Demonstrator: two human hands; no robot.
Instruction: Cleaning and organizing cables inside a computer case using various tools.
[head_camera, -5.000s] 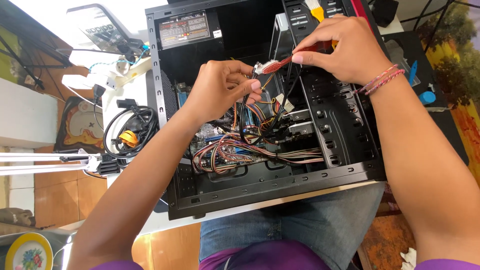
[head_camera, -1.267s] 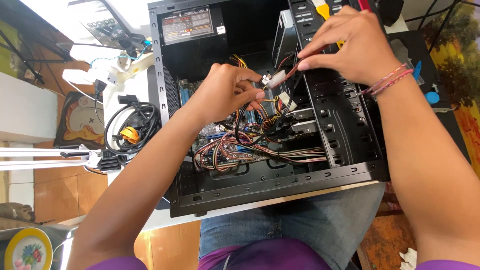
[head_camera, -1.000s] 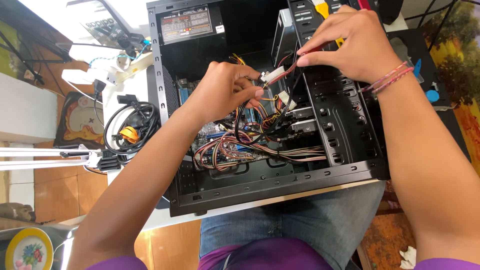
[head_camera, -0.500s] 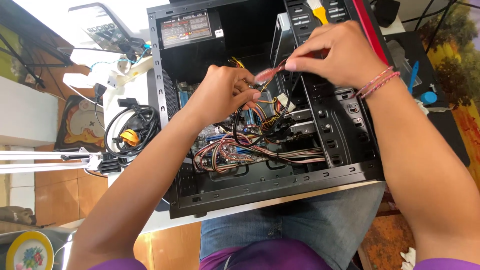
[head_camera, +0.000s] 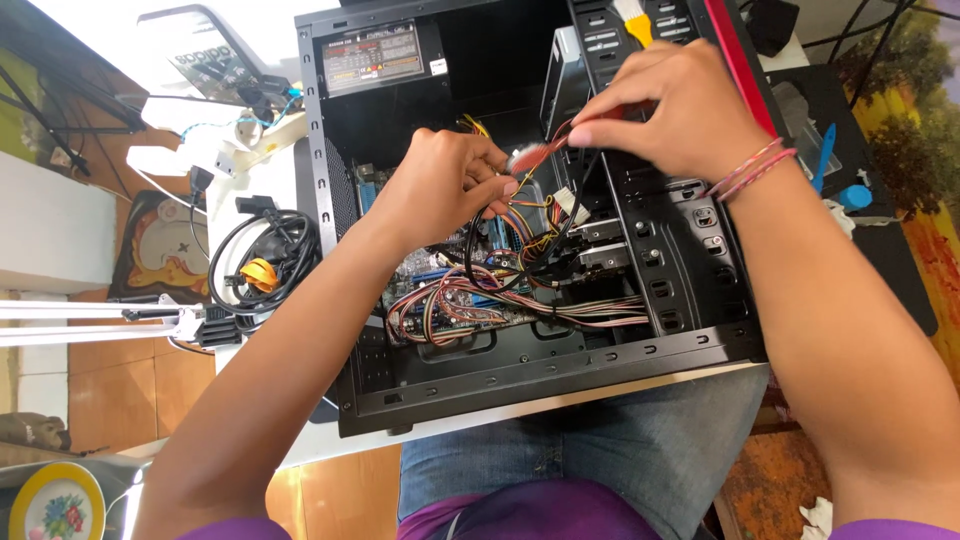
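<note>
The right hand (head_camera: 680, 115) has its grip pinched together on a flat red cable (head_camera: 545, 150), thumb and fingers closed over the end that runs up under the palm; how much of the cable lies inside the hand is hidden. The left hand (head_camera: 440, 185) closes its grip on the other, paler end of the same cable, where a small connector seems to sit, too blurred to make out. The left fingers curl inward, so the fingertips and whatever else they press on cannot be seen.

Both hands hover inside an open black computer case (head_camera: 560, 370) lying on its side on the white worktop (head_camera: 300, 450), at the edge nearest the person. Below the hands a tangle of coloured wires (head_camera: 470, 300) runs across the board; the board itself is mostly covered by them and by the left wrist. The drive bay rack (head_camera: 670, 260) stands along the case's right side, partly behind the right forearm, which wears thread bracelets (head_camera: 750, 170). A power supply (head_camera: 375, 60) sits in the case's far left corner.

Left of the case, a coil of black cable (head_camera: 265, 260) lies on the worktop. A yellow-handled brush (head_camera: 635, 20) at the far edge is cut off by the frame. A blue tool (head_camera: 825, 155) lies on a dark mat to the right, near the worktop's right edge.
</note>
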